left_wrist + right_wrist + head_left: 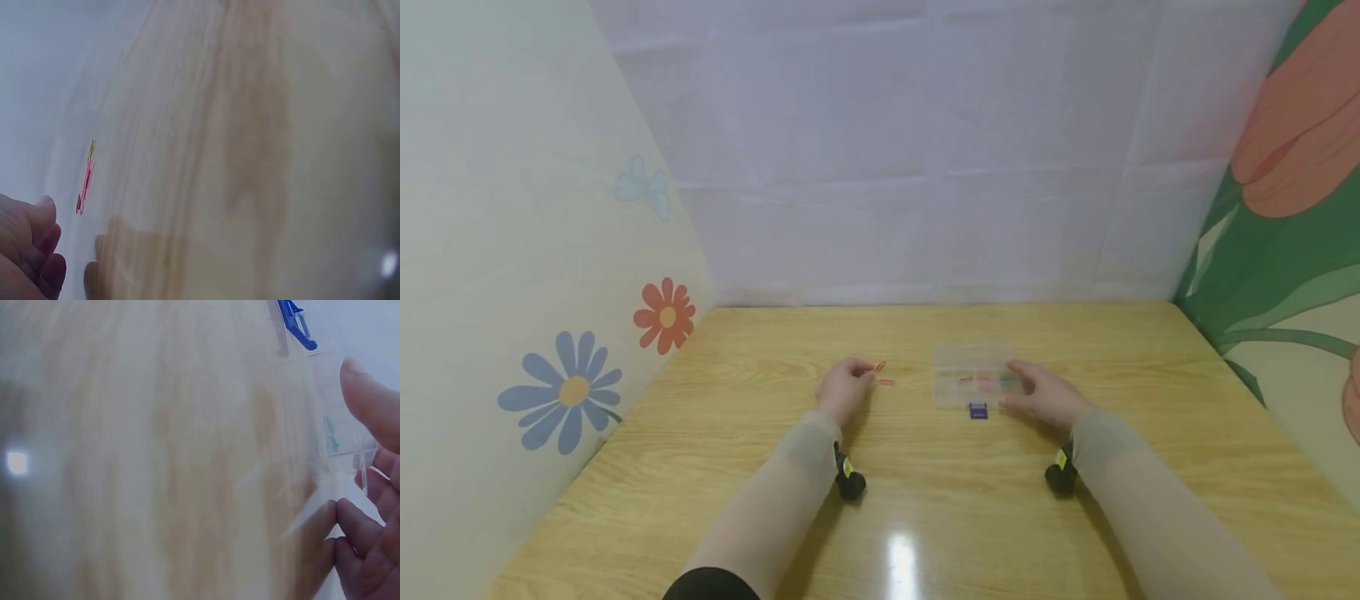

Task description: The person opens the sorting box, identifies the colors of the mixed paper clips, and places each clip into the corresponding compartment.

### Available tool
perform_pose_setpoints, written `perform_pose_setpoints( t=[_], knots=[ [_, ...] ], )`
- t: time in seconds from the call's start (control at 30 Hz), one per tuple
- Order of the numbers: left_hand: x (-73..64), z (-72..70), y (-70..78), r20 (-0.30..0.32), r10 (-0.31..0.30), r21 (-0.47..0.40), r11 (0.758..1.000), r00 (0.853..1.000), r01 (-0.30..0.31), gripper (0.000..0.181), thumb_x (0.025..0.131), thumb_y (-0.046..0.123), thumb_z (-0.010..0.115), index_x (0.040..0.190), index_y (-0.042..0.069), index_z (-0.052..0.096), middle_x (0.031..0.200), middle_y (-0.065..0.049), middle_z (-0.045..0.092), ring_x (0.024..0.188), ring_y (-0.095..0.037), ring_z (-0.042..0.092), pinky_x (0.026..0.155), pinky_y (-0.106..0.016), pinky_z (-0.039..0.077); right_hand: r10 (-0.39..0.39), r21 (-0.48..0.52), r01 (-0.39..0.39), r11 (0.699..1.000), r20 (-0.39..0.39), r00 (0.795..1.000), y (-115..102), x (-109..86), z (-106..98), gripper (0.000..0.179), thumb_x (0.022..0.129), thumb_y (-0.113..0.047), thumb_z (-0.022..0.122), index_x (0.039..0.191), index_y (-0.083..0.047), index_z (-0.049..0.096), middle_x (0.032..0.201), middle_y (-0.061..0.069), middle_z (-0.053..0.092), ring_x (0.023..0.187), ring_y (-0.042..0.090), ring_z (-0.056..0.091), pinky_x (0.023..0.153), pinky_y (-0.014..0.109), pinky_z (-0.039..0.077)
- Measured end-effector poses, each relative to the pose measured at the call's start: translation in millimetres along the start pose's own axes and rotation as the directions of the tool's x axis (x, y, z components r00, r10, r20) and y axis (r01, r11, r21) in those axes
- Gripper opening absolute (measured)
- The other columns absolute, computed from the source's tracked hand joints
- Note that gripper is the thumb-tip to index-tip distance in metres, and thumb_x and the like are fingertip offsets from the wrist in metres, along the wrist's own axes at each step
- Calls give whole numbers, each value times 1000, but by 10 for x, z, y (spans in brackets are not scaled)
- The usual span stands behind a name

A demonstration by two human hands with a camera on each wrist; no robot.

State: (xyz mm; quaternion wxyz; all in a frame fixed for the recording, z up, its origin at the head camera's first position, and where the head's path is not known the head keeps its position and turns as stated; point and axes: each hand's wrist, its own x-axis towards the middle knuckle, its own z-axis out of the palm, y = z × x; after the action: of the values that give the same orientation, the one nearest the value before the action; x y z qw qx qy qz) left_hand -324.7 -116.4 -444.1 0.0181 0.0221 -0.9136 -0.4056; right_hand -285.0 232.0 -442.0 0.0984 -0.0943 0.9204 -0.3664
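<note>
My left hand (846,387) is over the table with its fingertips close to an orange-red paper clip (881,367). A pink paper clip (887,382) and a yellow one (903,367) lie just beyond. In the left wrist view, the fingers are loosely bent, and a small gap parts them from the red clip (80,204). My right hand (1043,395) holds the right end of a clear plastic compartment box (947,392), thumb toward the front and fingers around the end. Small pink, green and brownish pieces (984,379) show inside the box.
A blue latch (978,411) sticks out from the box's front edge. The wood-grain table (940,467) reaches back to a white cloth backdrop (895,167), with flower-printed panels (572,392) at both sides. Both wrists wear black camera mounts (850,482).
</note>
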Motion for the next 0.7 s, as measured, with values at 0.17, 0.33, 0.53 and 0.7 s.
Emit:
perform_pose_setpoints(
  t=[0.17,0.33,0.53,0.7],
  knots=[
    [-11,15,7,17,4,19,1000,1000,-5,12,91,26,66,100,19,70,99,3,68,101,-23,59,97,-52,25,5,-1,-5,1000,0,1000,6,0,0,86,85,-54,66,151,-14,28,154,21,24,138,46,23,108,63,16],
    [-14,55,41,23,25,93,995,999,-27,15,89,31,69,100,21,72,97,4,68,99,-22,60,92,-49,30,15,4,-15,1000,-4,1000,12,6,3,86,84,-54,67,151,-16,28,154,21,25,138,45,23,108,63,16],
    [15,115,75,14,31,200,979,999,-33,20,83,43,72,95,26,74,96,9,70,101,-20,61,88,-46,34,15,9,-15,1000,1,1000,-1,6,0,84,85,-52,67,151,-15,29,154,22,26,138,45,24,108,62,17],
    [13,141,113,24,20,221,975,1000,-25,15,84,39,73,91,26,73,96,9,69,101,-21,59,86,-45,33,12,10,-12,1000,5,1000,-7,-2,-11,84,86,-51,67,151,-15,28,154,22,25,138,46,24,108,62,17]
  ],
)
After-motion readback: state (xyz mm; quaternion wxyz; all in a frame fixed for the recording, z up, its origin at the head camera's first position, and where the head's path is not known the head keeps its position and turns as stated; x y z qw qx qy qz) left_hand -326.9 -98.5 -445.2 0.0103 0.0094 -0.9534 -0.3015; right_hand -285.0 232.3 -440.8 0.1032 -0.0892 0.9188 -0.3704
